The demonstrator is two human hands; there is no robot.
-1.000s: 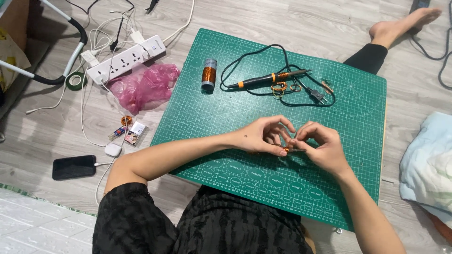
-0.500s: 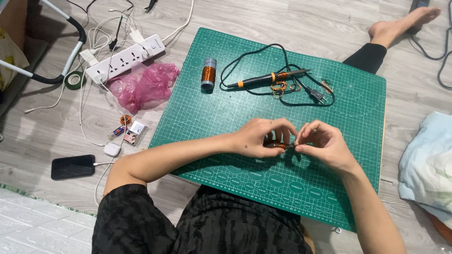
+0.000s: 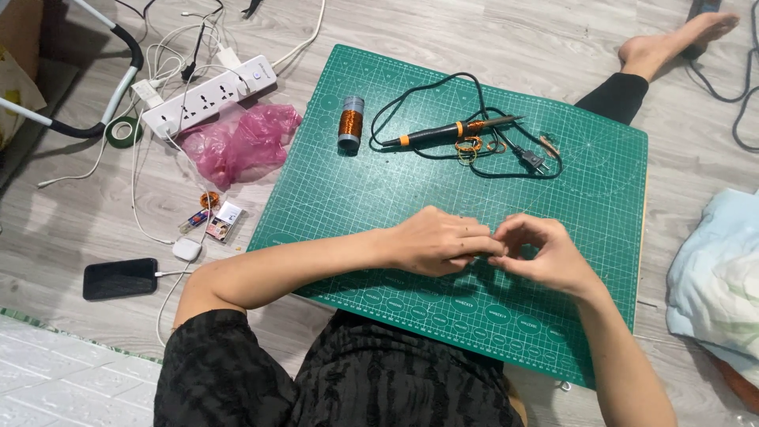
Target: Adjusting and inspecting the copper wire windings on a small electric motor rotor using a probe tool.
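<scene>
Something tiny pinched between fingertips of left hand [image 3: 439, 243] and right hand [image 3: 545, 255] near the front edge of the green cutting mat [image 3: 356, 190] — too hidden to identify. Still mid-work, judging by that grip. Farther back: soldering iron [image 3: 455, 130] lying unused, small wire coils [image 3: 468, 145] beside it — copper wire spool [image 3: 350, 122] upright.

A dark, blank phone screen [image 3: 120, 278] is seen lying flat on the floor at the near left, rectangular and black, with a white cable plugged into its right end. A crumpled pink plastic bag [image 3: 237, 142] is noted further off, on the floor just left of the green cutting mat [image 3: 411, 190]. Between bag and phone, two small packets [image 3: 213, 224] are found, white with reddish and blue markings. Their details are too small to tell.
</scene>
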